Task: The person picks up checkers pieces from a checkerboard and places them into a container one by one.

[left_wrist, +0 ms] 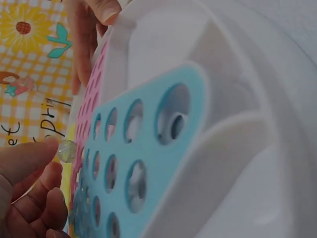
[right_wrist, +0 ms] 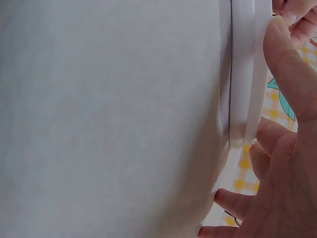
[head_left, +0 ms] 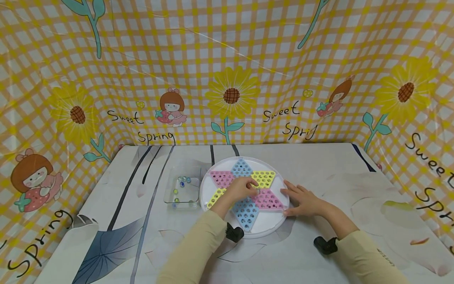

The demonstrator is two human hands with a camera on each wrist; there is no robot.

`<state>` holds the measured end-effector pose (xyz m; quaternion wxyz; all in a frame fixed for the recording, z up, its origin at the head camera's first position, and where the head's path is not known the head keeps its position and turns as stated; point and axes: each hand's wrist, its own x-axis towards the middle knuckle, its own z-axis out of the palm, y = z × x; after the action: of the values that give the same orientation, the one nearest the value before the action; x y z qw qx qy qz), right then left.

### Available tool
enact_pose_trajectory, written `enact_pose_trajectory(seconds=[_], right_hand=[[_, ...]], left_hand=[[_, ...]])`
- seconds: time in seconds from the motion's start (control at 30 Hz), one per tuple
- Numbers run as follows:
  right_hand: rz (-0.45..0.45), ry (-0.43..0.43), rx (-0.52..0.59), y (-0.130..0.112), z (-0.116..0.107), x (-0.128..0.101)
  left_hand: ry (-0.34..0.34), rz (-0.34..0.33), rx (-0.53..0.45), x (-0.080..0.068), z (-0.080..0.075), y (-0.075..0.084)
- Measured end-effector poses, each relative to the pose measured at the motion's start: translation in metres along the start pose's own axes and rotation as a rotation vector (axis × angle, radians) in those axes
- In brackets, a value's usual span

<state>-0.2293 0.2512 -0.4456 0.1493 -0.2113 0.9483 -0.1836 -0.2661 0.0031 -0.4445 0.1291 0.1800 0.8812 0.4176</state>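
Note:
A round white Chinese checkers board (head_left: 264, 227) lies on the table, its star made of pink, yellow and blue perforated sections. Over the middle of the board, my left hand (head_left: 241, 190) pinches a clear glass marble (left_wrist: 67, 151) at its fingertips, close to the pink holes on the right. The blue section (left_wrist: 148, 158) nearest me shows bare holes in the left wrist view. My right hand (head_left: 303, 202) rests at the board's right rim (right_wrist: 251, 74), fingers spread, thumb and some fingertips touching the edge.
Left of the board stands a clear plastic box (head_left: 166, 193) with several marbles (head_left: 182, 184) in it. A patterned cloth covers the table (head_left: 337, 177). Behind it hangs a yellow checked curtain (head_left: 198, 51). A black wrist device (head_left: 235, 232) sits at each sleeve.

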Motion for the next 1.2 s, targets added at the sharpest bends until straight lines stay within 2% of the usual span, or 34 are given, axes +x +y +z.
enact_pose_trajectory(seconds=[0.3, 0.5, 0.67, 0.9, 1.2], right_hand=[[0.002, -0.004, 0.001, -0.0005, -0.0007, 0.0006], [-0.008, -0.002, -0.003, -0.0022, -0.0021, 0.0004], [-0.006, -0.005, 0.016, -0.0029, -0.0044, 0.0000], [-0.071, 0.039, 0.039, 0.0043, 0.0000, -0.0011], [0.002, -0.010, 0.003, -0.0039, -0.0027, -0.0005]], left_hand=[[0.032, -0.046, 0.162, -0.0009, 0.0052, 0.0038], [0.055, -0.063, 0.208, 0.0004, 0.0077, 0.0037], [0.059, -0.063, 0.207, 0.0006, 0.0074, 0.0039], [0.066, -0.053, 0.206, -0.0004, 0.0089, 0.0028], [0.068, -0.029, 0.127, -0.0037, 0.0094, 0.0014]])
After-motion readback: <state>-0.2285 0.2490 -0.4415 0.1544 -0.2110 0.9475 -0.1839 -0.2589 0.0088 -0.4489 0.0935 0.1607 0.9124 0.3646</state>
